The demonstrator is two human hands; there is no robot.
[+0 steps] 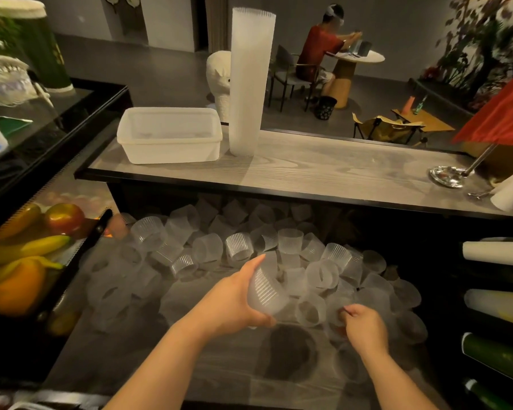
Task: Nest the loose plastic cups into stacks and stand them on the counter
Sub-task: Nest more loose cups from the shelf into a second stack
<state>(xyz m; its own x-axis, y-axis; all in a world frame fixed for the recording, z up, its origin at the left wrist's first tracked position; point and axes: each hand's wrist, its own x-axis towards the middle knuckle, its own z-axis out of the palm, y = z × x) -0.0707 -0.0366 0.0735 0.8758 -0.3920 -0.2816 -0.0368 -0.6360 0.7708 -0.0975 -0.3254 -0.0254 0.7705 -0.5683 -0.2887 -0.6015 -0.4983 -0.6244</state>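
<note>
While a tall stack of nested cups [249,81] already stands upright on the upper worktop [323,170], near its back edge and just beside a white plastic tub [169,139] toward the left end, most of the job looks to be ahead. The lower worktop [225,371] beneath it carries a wide heap of loose cups [240,247], tumbled on their sides from the left edge across to the right, crowding the back half. The left hand [234,303] grips a short stack of ribbed cups [265,291], thumb over the top and fingers curled underneath, held tilted just above the heap near the middle. The right hand [365,325] is down among the cups toward the right, fingers curled and pinching at the rim of one cup; which cup exactly is hard to tell through the translucent plastic. I would judge one stack finished, a second barely started, and dozens of cups left to gather.
</note>
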